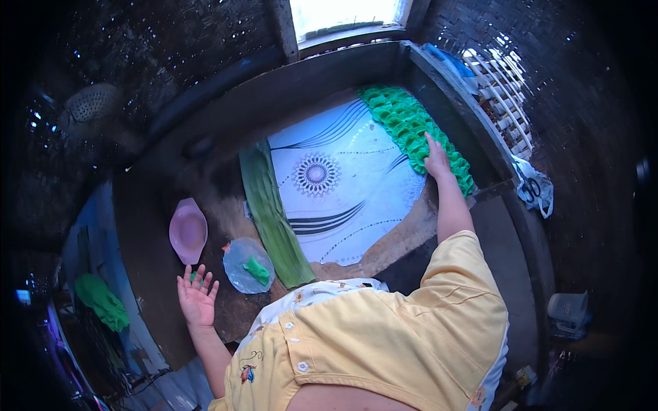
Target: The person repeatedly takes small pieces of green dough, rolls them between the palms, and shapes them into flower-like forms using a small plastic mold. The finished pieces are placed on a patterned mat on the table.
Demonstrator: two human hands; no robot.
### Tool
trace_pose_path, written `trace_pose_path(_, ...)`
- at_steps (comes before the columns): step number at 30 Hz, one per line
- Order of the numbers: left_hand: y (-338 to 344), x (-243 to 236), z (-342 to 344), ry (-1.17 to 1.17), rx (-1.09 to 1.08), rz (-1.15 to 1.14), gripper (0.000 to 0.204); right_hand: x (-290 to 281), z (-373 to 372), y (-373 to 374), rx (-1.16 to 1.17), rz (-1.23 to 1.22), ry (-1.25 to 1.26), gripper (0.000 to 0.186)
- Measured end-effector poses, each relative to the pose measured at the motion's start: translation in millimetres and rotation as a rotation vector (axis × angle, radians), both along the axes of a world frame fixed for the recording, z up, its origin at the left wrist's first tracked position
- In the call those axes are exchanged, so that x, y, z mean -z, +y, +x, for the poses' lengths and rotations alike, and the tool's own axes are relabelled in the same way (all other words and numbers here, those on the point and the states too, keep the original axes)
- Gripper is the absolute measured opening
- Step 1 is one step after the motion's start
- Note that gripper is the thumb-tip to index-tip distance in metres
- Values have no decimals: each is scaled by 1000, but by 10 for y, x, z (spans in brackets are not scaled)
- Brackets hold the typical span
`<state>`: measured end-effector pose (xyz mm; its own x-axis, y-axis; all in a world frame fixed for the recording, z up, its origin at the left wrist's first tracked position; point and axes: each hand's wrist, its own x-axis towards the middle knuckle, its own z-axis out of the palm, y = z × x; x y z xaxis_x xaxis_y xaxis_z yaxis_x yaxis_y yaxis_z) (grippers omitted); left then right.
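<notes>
Green pieces (396, 120) are seemingly touched by the right hand (437, 162), grip unclear; the left hand (198, 303) is spread near a bowl (188, 233).

Window (348, 12): bright, wood-framed.
Right side: dark-handled scissors (530, 187) against pale plastic bag (545, 192).
Lower right: clear container (567, 306).
Upper left: perforated strainer (92, 104), dim.

The ruffled pieces (399, 123) are of a bright green colour. The sheet (329, 214) is white with a bluish tone, and it carries dark curved lines, rows of small dots and one round flower pattern (317, 174). The leaf strip (268, 205) is deeper green. The dish (188, 229) is pink; the plastic (238, 275) is whitish, with a green lump (257, 270). The shirt (384, 329) is soft yellow, bearing a blue and reddish embroidered insect (247, 373).
</notes>
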<state>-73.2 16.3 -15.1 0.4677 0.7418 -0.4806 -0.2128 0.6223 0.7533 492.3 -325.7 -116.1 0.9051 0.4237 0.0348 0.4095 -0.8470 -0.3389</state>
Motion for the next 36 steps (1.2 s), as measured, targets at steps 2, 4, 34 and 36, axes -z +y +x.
trace_pose_path(2,0,8,-109,15,-33,-13,45,20,16,-38,-9,-40,-38,74)
trace_pose_path(4,-10,21,-205,22,-79,-44,45,-3,12,-42,-4,-121,-80,74)
trace_pose_path(34,-684,514,-991,554,-151,409,30,102,-4325,1886,-1738,-7,164,18)
trace_pose_path(36,-600,500,-979,517,-177,450,29,65,-4296,1935,-1645,65,210,12)
